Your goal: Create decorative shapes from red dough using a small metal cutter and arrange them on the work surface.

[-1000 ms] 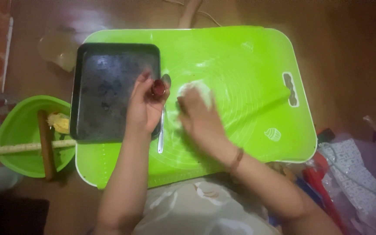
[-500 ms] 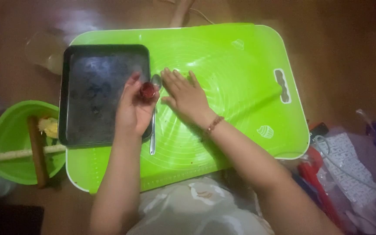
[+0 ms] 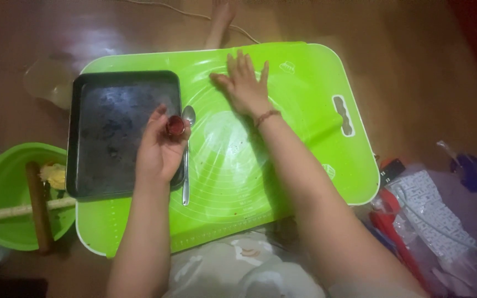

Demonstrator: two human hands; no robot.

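Small red ball [image 3: 175, 126] clamped in left hand [image 3: 160, 149] over black baking tray [image 3: 111, 110]; spoon [image 3: 186, 154] beside; right hand [image 3: 245, 84] flat, fingers spread, on green mat [image 3: 305, 138].

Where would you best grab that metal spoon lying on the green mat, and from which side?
Probably by the spoon's long thin handle, from above and from its right side. It lies flat on the green mat, bowl end away from the person, tight against the black tray on its left, where the left hand hovers.
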